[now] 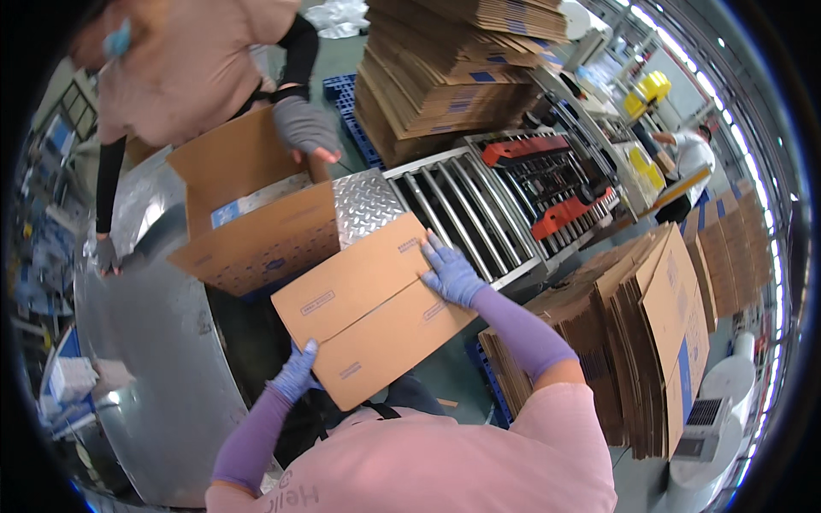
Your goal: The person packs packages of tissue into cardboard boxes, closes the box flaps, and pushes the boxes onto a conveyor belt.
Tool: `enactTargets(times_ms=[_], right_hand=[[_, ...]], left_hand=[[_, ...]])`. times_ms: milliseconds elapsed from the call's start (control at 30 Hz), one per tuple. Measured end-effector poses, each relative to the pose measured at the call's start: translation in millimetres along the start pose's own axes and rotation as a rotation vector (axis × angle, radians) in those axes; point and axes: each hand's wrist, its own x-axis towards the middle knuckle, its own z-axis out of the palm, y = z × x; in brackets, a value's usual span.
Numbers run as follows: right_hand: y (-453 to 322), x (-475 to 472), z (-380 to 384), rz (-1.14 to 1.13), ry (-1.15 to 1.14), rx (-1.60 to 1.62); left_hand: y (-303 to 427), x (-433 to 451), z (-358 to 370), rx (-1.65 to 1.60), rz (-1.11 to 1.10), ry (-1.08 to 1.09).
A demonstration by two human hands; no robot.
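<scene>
A cardboard box [375,314] with its top flaps folded together lies before me, tilted across the view. My left hand [296,372], in a blue glove, grips its near left end, with the thumb over the edge. At the far right end my right hand [452,270], gloved alike, lies spread against the flap edge and the corner. Just beyond is a second cardboard box [269,250], its flaps up, with a blue and white item [256,200] inside. The undersides of both boxes are hidden.
A co-worker's grey-gloved hand [306,125] is over the second box. A diamond-plate sheet [365,202] leads to a roller conveyor [471,215] with red side guides [526,151]. Stacked flat cartons [442,83] stand behind it; more cartons [660,320] stand right. A curved metal table [154,359] lies left.
</scene>
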Motion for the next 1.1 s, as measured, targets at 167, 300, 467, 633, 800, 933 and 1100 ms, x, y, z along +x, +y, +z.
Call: enactTargets(times_ms=[167,300,467,633,800,933,1100], right_hand=[[33.7,32.0,-20.7,0.189,0.003,-0.259],[74.7,42.3,-1.0,0.194,0.193,-0.124],[175.8,75.1,-35.2,0.365,0.243,-0.118],[285.0,95.6,-54.8,0.545,0.319,-0.180],[366.6,113.6,-84.3,0.589,0.316,-0.138],[407.6,114.4,-91.7,0.666,0.357,-0.205],[389.1,99.4,-89.4,0.627,0.296,-0.140]], left_hand=[[-14.2,68.6,110.3,-0.149,-0.069,-0.073],[3.0,157.7,192.7,-0.082,-0.158,0.139],[44.4,270.0,241.5,0.018,-0.139,-0.054],[92.1,366.3,320.0,-0.005,-0.058,-0.049],[110.2,451.7,380.6,0.039,0.029,0.009],[125.4,456.8,425.9,0.128,-0.013,0.019],[-27.0,398.0,380.7,0.406,-0.205,-0.209]])
